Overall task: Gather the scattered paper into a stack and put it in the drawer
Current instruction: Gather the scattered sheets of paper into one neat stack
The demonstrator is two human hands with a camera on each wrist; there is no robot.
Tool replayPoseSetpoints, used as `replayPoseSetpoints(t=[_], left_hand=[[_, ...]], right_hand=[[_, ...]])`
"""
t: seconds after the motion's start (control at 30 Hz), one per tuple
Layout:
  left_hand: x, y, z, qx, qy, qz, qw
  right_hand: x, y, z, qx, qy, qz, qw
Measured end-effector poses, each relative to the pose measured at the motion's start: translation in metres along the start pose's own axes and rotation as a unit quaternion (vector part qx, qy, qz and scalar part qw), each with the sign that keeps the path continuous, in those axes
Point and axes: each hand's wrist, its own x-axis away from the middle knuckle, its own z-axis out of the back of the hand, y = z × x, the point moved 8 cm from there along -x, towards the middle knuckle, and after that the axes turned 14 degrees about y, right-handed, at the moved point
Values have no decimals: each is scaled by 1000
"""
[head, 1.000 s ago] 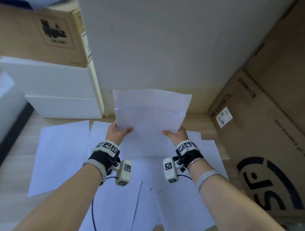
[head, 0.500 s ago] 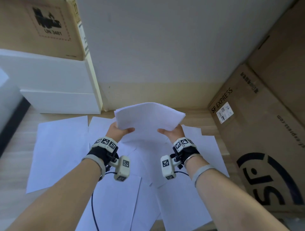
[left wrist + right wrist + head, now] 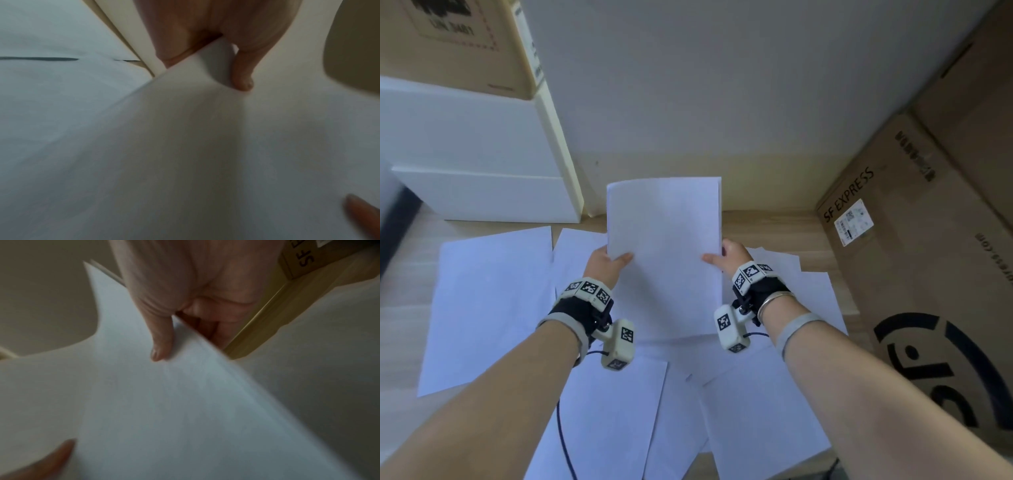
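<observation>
A small stack of white paper [image 3: 664,246] stands upright between my hands, its lower edge down among the loose sheets. My left hand [image 3: 607,262] pinches its left edge, thumb [image 3: 242,76] on the near face. My right hand [image 3: 726,258] pinches the right edge, thumb [image 3: 161,344] on the near face of the stack [image 3: 164,402]. Several loose white sheets [image 3: 489,301] lie scattered on the wooden floor [image 3: 400,308] around and under my arms. The white drawer unit [image 3: 476,164] stands at the back left, its drawers closed.
A brown carton [image 3: 455,41] sits on top of the drawer unit. A large SF Express cardboard box [image 3: 914,267] leans along the right side. A plain wall [image 3: 705,85] closes off the back. A black cable [image 3: 563,435] hangs from my left wrist.
The held sheets were tilted and splayed one second ago, dipped low half a second ago, and now stand squared and upright in portrait, gripped at both side edges.
</observation>
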Motion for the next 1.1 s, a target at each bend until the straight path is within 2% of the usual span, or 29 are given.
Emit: replayPoseSetpoints(t=[0.13,0.2,0.27,0.37,0.47,0.67,0.73,0.8,0.93,1.1], left_hand=[[-7,-48,3,-78,0,49,996],[-9,-65,5,-102,-1,67,993],[-11,-79,7,-112,1,83,990],[-12,-92,7,-115,4,105,988],[-11,-99,3,-107,1,120,987],[-9,-101,-5,-102,-8,134,986],[-9,-98,-8,-98,-12,135,986],[-8,-94,-10,-96,-15,134,986],[-7,-89,-12,-92,-21,134,986],[5,-86,-17,-106,-37,128,985]], right_hand=[[-18,39,-9,152,-11,23,988],[-25,53,-14,223,-54,29,973],[-31,56,-21,314,-99,67,942],[-37,53,-33,433,-128,135,882],[-41,50,-41,486,-134,176,846],[-47,51,-39,525,-132,192,818],[-45,51,-35,533,-137,184,815],[-44,57,-26,528,-144,152,823],[-36,82,7,497,-132,35,857],[-11,125,47,475,-100,-84,871]])
